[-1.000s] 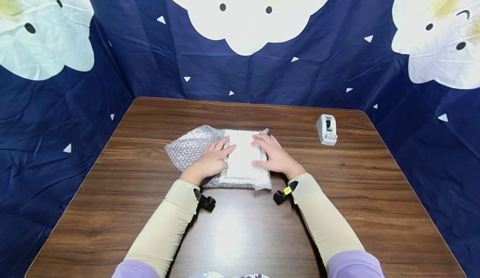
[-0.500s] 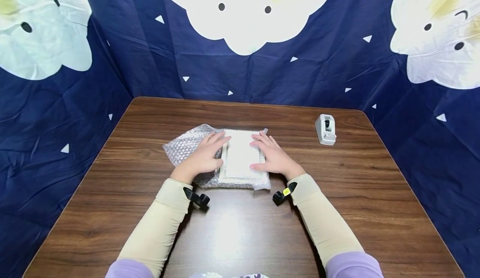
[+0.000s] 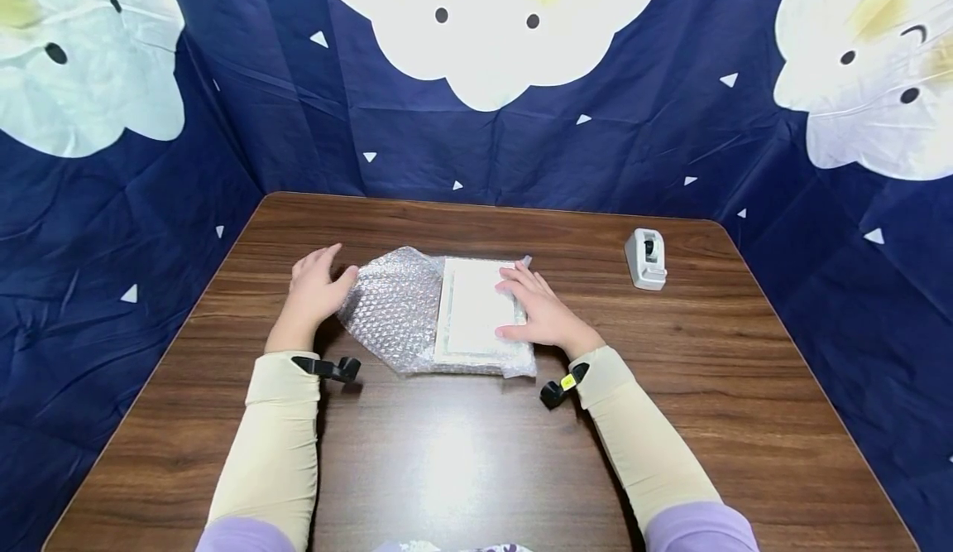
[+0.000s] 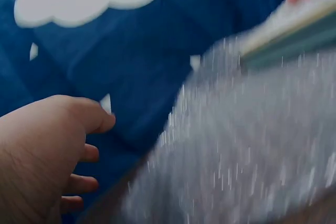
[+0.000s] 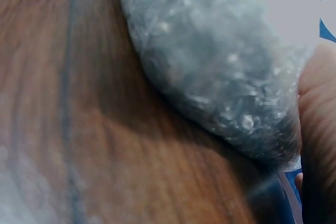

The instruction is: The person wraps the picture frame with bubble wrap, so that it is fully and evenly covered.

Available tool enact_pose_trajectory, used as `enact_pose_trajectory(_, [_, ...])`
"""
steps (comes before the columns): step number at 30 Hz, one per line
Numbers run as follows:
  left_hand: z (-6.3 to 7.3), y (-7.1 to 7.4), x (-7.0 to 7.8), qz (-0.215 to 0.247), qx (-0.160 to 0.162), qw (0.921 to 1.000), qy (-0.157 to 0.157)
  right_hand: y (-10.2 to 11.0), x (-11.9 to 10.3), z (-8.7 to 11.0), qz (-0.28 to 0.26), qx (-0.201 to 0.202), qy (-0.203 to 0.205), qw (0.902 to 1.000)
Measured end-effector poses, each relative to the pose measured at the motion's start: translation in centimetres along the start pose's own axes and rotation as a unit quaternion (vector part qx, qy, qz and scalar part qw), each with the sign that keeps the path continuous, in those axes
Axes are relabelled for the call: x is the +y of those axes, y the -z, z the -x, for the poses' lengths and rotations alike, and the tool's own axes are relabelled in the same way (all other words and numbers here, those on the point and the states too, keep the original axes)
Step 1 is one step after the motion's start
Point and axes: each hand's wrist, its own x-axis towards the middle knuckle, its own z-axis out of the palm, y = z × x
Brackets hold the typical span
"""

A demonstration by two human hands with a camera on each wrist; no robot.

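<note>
A flat rectangular item (image 3: 476, 316) with a white top lies on a sheet of bubble wrap (image 3: 395, 308) on the table. In the left wrist view its edge (image 4: 294, 45) looks cream above and teal below. One part of the wrap folds up over its right side. My right hand (image 3: 542, 310) rests there with fingers spread across the wrapped edge. My left hand (image 3: 313, 289) holds nothing; its fingers are loosely spread beside the pointed left end of the wrap. The left wrist view shows that hand's thumb and fingers apart from the blurred wrap.
A white tape dispenser (image 3: 646, 260) stands toward the back right of the wooden table (image 3: 744, 420). Behind the table hangs a dark blue curtain (image 3: 521, 155) with white clouds and small triangles, and it continues along both sides.
My left hand has moved off the flat item, leftward to the far left end of the bubble wrap, uncovering more wrap. The right hand has stayed in place.
</note>
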Motion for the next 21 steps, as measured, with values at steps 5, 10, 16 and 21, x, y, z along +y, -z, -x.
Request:
enact_pose_trajectory(5, [0.5, -0.3, -2.5, -0.013, -0.01, 0.9982, 0.058, 0.1, 0.0, 0.0, -0.004, -0.001, -0.001, 1.0])
enact_pose_trajectory(10, [0.6, -0.9, -3.3, -0.01, 0.015, 0.9983, 0.056, 0.0, 0.0, 0.0, -0.007, 0.002, 0.001, 1.0])
enact_pose_trajectory(16, [0.4, -0.7, -3.1, 0.058, 0.023, 0.9972, 0.042, 0.0, -0.1, 0.0, -0.01, 0.002, 0.0, 1.0])
enact_pose_trajectory(21, [0.3, -0.2, -1.7, 0.161, 0.018, 0.9857, 0.047, 0.0, -0.1, 0.1, -0.008, 0.004, 0.003, 1.0])
